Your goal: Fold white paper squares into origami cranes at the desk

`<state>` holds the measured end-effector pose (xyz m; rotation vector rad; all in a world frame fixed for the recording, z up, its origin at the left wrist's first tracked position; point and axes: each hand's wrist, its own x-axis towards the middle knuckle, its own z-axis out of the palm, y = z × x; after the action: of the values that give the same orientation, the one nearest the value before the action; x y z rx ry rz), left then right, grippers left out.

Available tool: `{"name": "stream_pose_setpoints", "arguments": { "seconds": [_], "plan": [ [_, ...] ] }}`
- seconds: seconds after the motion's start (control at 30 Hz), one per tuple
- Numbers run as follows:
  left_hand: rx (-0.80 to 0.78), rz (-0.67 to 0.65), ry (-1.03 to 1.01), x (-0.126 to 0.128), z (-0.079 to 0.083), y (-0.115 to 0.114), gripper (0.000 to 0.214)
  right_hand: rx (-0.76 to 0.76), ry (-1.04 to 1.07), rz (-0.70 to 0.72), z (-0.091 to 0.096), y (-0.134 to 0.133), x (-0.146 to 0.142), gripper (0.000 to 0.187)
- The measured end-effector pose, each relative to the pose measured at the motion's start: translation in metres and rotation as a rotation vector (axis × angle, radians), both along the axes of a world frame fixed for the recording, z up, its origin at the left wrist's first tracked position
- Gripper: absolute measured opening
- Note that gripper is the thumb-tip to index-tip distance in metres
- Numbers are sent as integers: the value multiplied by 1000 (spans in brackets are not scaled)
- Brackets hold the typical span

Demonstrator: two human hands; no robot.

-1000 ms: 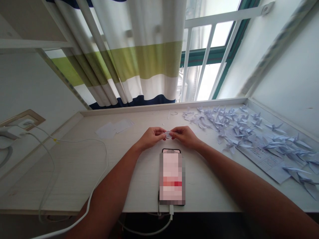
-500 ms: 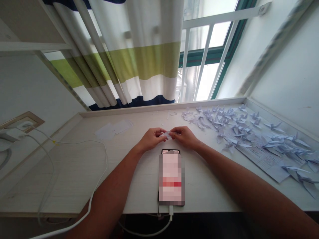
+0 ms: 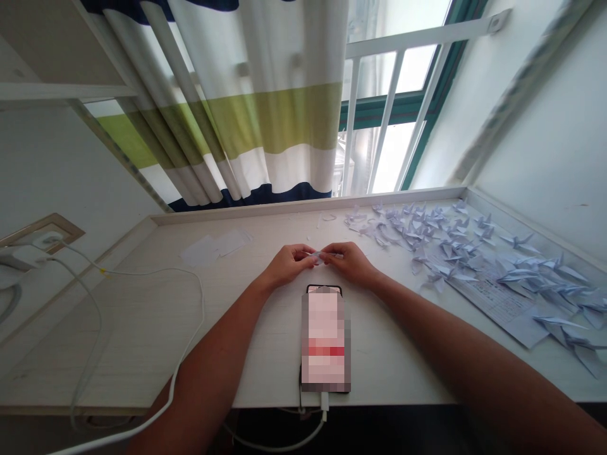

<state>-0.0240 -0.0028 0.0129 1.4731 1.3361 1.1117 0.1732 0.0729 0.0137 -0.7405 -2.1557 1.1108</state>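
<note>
Both hands meet over the bench (image 3: 265, 379), just beyond the upper end of a smartphone (image 3: 325, 341). Left hand (image 3: 290, 265): thumb and fingers are clamped on a small piece of folded white paper (image 3: 317, 256), gripping its left side. Right hand (image 3: 351, 262): thumb and fingers likewise pinch the same paper, at its right side. The fingertips of the two hands are close together; the paper lies between them, mostly covered, so the exact fold cannot be told. Both forearms rest low over the bench, one on either side of the phone.

Phone: lies screen up, its display pixelated and unreadable. A white charging plug (image 3: 325, 400) is fitted at its near end, by the bench's front edge.

Right side of bench: many white folded paper cranes (image 3: 427, 230) lie in a loose spread toward the far corner; some rest on a printed sheet (image 3: 497, 306).

Left side: a few flat paper slips (image 3: 232, 241) lie near the back, well apart from the cranes. A white cable (image 3: 203, 297) runs from the wall socket (image 3: 71, 226) across the bench and over the left forearm.

Behind: a striped curtain (image 3: 279, 114) and a white railing (image 3: 417, 42) before the window.
</note>
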Motion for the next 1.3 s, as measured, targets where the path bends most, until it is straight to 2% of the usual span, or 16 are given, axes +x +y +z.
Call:
{"name": "stream_pose_setpoints", "arguments": {
  "seconds": [0.1, 0.23, 0.33, 0.43, 0.6, 0.7, 0.9, 1.0, 1.3],
  "plan": [
    [90, 44, 92, 1, -2, 1, 25, 80, -4, -9, -2, 0, 1, 21],
    [298, 167, 309, 3, -3, 4, 16, 353, -29, -19, -1, 3, 3, 15],
    [517, 132, 408, 2, -5, 7, 13, 501, -52, -11, 0, 6, 5, 13],
    [603, 49, 579, -2, -7, 9, 12, 587, -135, 49, 0, 9, 7, 13],
    [485, -110, 767, -10, -6, 4, 13, 572, -312, 164, -1, 10, 11, 17],
    [420, -139, 800, -10, -3, 2, 14, 562, -362, 173, -1, 9, 11, 19],
    [324, -55, 781, 2, 2, 0, 13, 624, -406, 156, 3, 6, 7, 19],
    [281, -21, 743, 6, 5, -2, 15, 607, -404, 139, 2, 5, 5, 20],
    [151, 128, 506, 7, -2, 5, 12, 313, -257, -19, -8, 11, -3, 11]
  ]
}}
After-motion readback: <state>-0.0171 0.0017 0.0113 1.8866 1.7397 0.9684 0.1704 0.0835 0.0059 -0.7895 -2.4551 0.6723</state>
